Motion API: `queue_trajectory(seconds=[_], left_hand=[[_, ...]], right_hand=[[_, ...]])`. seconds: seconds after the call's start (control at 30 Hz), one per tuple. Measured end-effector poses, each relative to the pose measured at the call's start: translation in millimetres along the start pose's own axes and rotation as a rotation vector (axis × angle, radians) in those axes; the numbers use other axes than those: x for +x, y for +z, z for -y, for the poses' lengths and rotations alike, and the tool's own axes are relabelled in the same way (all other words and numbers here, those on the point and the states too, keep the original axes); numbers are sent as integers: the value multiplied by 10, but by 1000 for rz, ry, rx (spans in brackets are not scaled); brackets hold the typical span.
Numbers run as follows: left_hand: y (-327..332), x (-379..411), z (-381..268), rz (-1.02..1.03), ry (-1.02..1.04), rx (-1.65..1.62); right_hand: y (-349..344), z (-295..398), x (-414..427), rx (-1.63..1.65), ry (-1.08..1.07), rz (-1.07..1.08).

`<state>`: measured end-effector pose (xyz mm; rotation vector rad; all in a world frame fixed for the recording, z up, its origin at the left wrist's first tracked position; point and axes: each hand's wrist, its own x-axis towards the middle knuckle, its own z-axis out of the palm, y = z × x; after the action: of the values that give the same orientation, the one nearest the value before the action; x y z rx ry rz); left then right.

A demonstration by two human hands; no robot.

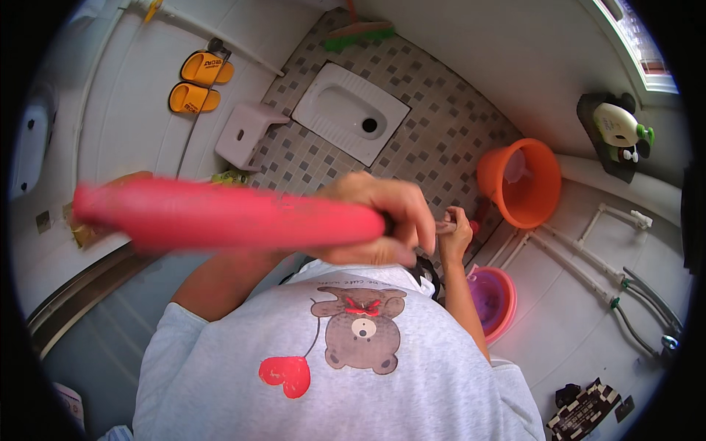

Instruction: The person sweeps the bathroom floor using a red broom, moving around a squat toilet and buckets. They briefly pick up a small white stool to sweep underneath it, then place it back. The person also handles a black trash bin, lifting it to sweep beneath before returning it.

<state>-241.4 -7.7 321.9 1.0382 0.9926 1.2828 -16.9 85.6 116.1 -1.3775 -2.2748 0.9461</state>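
A long-handled tool with a thick red end (231,215) stretches across the view, close to the camera and blurred; its exact kind cannot be told. My left hand (375,215) curls around it just where the red part stops. Farther down the same line, my right hand (459,237) grips a thin pale shaft (445,227), which seems to belong to the tool. Small red parts show beyond my right hand, partly hidden by it. Both hands are in front of my grey T-shirt, above the tiled floor (436,160).
A white squat toilet (325,110) is set into the floor, with a green-bristled broom (358,36) behind it. A plastic stool (240,135) and yellow slippers (201,69) are left. An orange bucket (529,193), nested basins (507,308) and pipes (579,273) stand right.
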Motion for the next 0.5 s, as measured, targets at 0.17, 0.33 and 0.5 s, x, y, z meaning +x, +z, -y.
queue_trajectory(seconds=[0.17,0.33,0.5], left_hand=[[-111,-298,-85,-170,-76,6],[-269,-511,-423,-341,186,-7],[-483,-681,-884,-294,279,127]], right_hand=[[315,81,33,79,-82,146],[612,704,127,221,-139,130],[898,1380,252,371,-181,59]])
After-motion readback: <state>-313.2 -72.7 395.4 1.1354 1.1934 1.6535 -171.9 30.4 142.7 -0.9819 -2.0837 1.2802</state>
